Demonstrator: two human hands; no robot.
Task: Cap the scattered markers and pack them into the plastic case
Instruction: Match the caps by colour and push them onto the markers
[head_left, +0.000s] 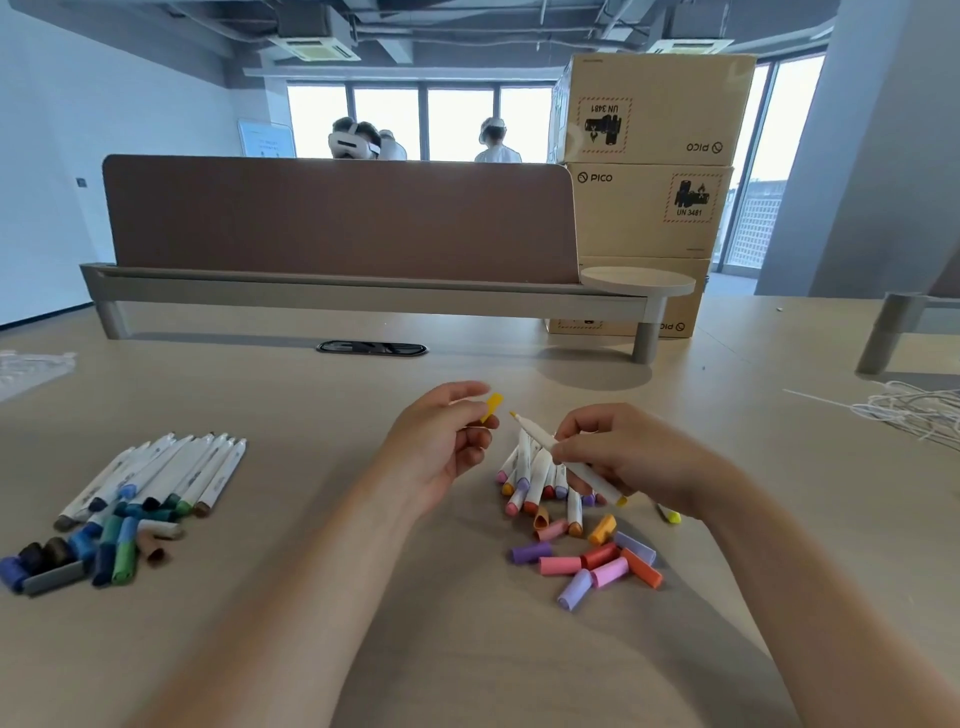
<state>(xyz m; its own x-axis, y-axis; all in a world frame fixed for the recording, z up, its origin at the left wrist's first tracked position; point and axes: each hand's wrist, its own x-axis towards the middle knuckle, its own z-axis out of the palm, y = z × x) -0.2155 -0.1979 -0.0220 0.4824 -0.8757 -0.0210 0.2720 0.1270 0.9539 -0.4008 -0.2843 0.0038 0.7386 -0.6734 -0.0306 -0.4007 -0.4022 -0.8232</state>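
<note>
My left hand (441, 441) pinches a yellow cap (491, 407) above the table. My right hand (623, 457) grips a white marker (540, 441) with a yellow tip; its bare tip points at the cap, a short gap apart. Under my right hand lies a pile of warm-coloured markers (535, 483), and in front of it several loose pink, purple and orange caps (597, 564). At the left lies a second pile of markers (166, 473) with blue, green and dark caps (78, 556) beside it. No plastic case shows.
A brown desk divider (337, 218) on a grey rail stands across the table's far side. Cardboard boxes (649, 171) are stacked at the back right. White cords (914, 410) lie at the right edge, clear plastic wrap (31, 369) at the left. People stand behind the divider.
</note>
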